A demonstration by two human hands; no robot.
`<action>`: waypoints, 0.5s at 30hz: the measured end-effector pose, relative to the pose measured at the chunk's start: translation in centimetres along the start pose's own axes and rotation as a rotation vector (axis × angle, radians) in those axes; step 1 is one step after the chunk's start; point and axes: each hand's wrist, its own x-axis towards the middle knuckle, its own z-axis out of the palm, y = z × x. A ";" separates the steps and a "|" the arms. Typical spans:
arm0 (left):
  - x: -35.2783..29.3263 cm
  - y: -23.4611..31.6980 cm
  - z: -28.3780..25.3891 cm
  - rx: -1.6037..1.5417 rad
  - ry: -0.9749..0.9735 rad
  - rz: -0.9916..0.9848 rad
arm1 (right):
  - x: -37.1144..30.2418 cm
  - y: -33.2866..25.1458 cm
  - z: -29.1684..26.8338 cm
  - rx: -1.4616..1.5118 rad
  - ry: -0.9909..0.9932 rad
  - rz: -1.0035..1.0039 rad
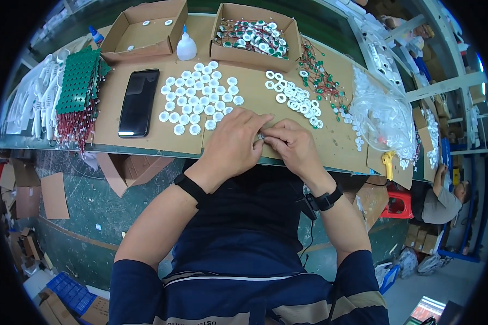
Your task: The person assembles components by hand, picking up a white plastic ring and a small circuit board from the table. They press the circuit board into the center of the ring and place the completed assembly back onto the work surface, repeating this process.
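1. Cardboard sheeting [146, 142] covered the long workbench, with green floor below and shelving off to the right.
2. Both hands met at the near edge of the bench: the left hand [234, 145] and right hand [291, 144] had fingers curled together around a small round part [261, 136], pinched between their fingertips.
3. That part looked pale and ring-like, mostly hidden by the fingers; its details could not be made out.
4. Just beyond the hands lay neat rows of white plastic caps [198, 97], smooth and round, and a looser scatter of white rings [294, 98].
5. A black phone [139, 102] lay flat to the left; a cardboard box of wired parts [255, 37] stood behind.
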 end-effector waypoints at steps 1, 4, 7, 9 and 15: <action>0.0 0.0 0.0 0.003 -0.002 -0.001 | 0.0 -0.1 0.0 -0.001 0.004 0.007; 0.1 0.1 0.1 0.009 -0.008 -0.004 | -0.1 -0.2 0.0 -0.003 0.012 0.022; 0.0 0.2 0.0 0.006 -0.009 -0.009 | -0.1 -0.2 0.1 -0.013 0.038 -0.007; 0.0 0.2 0.0 0.008 -0.011 -0.011 | -0.1 -0.4 0.1 -0.010 0.041 0.006; 0.0 0.4 -0.1 0.007 -0.012 -0.024 | 0.0 -0.6 0.1 -0.074 0.053 -0.039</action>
